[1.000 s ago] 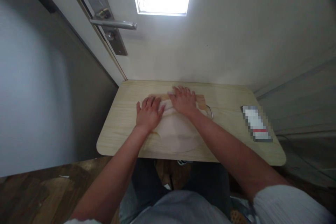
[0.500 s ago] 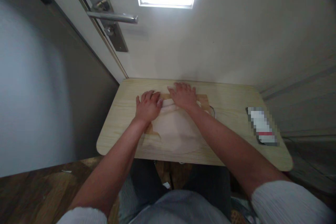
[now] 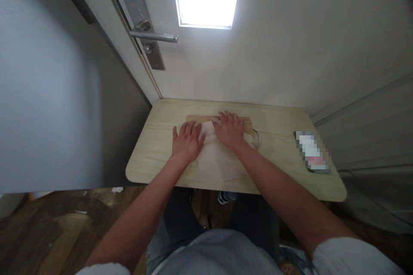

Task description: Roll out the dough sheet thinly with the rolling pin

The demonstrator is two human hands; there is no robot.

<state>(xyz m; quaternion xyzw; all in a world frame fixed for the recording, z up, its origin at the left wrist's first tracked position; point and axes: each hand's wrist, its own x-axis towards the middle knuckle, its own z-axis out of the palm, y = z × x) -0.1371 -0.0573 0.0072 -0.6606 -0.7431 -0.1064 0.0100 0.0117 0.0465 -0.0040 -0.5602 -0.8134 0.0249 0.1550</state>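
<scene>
A pale, thin sheet [image 3: 217, 159] covers most of a wooden cutting board [image 3: 200, 118]; I cannot tell whether it is dough or cloth. Its near end reaches toward the front edge of the table. Across the far part of the sheet, a raised fold or roll [image 3: 207, 129] shows between my hands. My left hand [image 3: 188, 139] rests palm down on the left side of it, fingers spread. To its right, my right hand [image 3: 229, 129] lies flat with fingers stretched forward over the board's far edge. What lies beneath both palms is hidden.
A metal ring handle [image 3: 257, 137] sticks out from the board's right side. On the right of the light wooden table [image 3: 280, 150] lies a phone [image 3: 311, 151] with a blurred-out screen. Behind the table stands a door with a lever handle [image 3: 155, 35].
Both hands have drawn back toward me over the sheet, with my right fingertips now nearer the board's far edge. The head view has shifted and tilted slightly upward.
</scene>
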